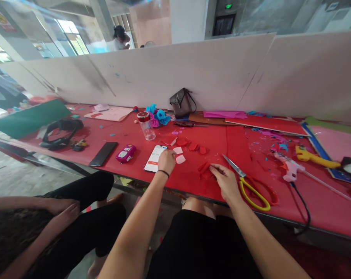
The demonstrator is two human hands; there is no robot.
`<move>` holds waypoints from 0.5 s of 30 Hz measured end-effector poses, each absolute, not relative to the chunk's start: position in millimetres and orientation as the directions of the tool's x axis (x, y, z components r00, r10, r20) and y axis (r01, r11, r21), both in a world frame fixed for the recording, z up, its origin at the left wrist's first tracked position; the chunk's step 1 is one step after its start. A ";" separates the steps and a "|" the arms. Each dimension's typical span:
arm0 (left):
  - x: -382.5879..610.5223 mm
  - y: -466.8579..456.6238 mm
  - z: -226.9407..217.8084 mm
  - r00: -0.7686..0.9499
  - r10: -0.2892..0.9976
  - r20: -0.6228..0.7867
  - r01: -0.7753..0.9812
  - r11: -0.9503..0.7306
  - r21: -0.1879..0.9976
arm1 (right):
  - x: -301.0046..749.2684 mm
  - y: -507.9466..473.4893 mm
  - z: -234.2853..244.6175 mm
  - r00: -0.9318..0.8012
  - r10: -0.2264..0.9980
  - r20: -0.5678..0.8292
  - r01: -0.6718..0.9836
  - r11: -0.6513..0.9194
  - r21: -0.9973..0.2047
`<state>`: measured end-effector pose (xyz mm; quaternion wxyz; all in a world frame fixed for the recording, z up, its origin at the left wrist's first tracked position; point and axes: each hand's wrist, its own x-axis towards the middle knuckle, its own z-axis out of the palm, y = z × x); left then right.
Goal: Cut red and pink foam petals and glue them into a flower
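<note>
My left hand (167, 161) is over the right edge of a lit phone (152, 158). Its fingertips are pinched beside two pale pink cut pieces (180, 159); whatever they hold, if anything, is too small to make out. My right hand (226, 181) has its thumb and forefinger closed at the edge of some red cut pieces (203, 169) and appears to grip one. More red petal-shaped pieces (194, 147) lie farther back, between the hands. Scissors with yellow handles (254, 197) rest to the right of my right hand, blades partly apart.
A lidded glass jar (147, 127), a purple device (125, 154) and a black phone (103, 154) stand or lie leftward. Blue and purple paper flowers (158, 116) and a dark bag (181, 103) are behind. A pink glue gun (288, 166) lies right. Another person's hands (63, 213) rest at left.
</note>
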<state>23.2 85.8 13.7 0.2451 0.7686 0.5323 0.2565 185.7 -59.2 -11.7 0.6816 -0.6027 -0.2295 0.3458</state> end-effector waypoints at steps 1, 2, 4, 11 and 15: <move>27.0 95.9 15.3 0.313 0.944 0.100 0.714 -0.303 0.631 | 188.0 -59.3 -15.4 0.667 0.737 -0.108 -0.207 0.044 -0.977; 30.6 103.5 15.8 0.325 0.943 0.073 0.729 -0.299 0.615 | 189.8 -59.6 -19.5 0.675 0.730 -0.106 -0.213 0.055 -0.976; 35.8 111.8 13.9 0.334 0.942 0.044 0.734 -0.289 0.615 | 192.0 -61.1 -27.3 0.689 0.720 -0.084 -0.208 0.085 -0.974; 35.0 111.6 -4.3 0.318 0.948 0.020 0.700 -0.248 0.670 | 192.7 -65.0 -28.1 0.692 0.719 -0.066 -0.210 0.113 -0.971; 30.8 106.2 2.6 0.257 0.961 0.102 0.481 -0.219 0.849 | 191.2 -58.5 -18.7 0.693 0.712 -0.112 -0.245 0.086 -0.966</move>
